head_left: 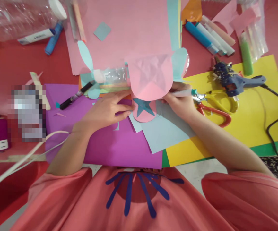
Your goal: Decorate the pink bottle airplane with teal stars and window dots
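Note:
My left hand (106,109) lies flat on the purple paper (110,144), fingertips pressing the left edge of a pink paper cutout (151,80). The cutout is folded up, and a teal paper star (142,106) is stuck on its lower flap. A small clear plastic bottle (110,77) lies on its side just behind the left hand. My right hand (179,101) grips a white pen-like tool with a teal tip (186,93) at the cutout's right edge.
Red-and-yellow scissors (216,107) and a blue glue gun (235,81) with black cord lie on yellow paper (252,122). A black marker (77,94), large pink sheet (129,29), light-blue sheet (165,131), markers and glue sticks (211,33), a big bottle (21,16).

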The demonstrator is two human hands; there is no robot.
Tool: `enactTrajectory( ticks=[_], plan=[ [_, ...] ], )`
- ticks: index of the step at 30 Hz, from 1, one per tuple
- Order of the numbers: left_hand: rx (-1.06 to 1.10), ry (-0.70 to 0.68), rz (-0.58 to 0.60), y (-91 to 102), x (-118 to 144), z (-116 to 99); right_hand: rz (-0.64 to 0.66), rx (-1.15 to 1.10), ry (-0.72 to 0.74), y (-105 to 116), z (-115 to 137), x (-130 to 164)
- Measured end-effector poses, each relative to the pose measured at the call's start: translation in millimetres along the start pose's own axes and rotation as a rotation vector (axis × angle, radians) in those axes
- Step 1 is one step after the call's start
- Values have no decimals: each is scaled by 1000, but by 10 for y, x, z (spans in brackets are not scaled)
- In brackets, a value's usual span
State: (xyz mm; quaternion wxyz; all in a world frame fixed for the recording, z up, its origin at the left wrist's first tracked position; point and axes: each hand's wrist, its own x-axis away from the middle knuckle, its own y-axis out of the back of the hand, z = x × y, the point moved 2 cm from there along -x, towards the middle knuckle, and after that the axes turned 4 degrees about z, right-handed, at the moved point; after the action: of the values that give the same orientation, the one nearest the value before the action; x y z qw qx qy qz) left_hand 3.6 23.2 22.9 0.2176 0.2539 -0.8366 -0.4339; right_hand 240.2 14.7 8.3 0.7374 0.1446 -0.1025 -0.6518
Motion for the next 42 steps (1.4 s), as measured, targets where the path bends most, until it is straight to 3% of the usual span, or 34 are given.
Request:
enactTrajectory(
  ticks=[11, 18, 29, 36, 42],
  plan=[
    [17, 21, 5, -4, 1, 2, 53, 60, 38, 8, 33, -5],
    [9, 50, 10, -7, 4, 11, -51, 66, 4, 18, -2, 16],
    [27, 37, -2, -10, 5, 0, 40, 65, 8, 12, 57, -9],
    [15, 22, -15, -11, 15, 6, -78, 21, 0, 17, 6, 14],
    [-7, 26, -2, -3, 8, -2, -16, 38, 28, 10, 59, 3]
  ],
)
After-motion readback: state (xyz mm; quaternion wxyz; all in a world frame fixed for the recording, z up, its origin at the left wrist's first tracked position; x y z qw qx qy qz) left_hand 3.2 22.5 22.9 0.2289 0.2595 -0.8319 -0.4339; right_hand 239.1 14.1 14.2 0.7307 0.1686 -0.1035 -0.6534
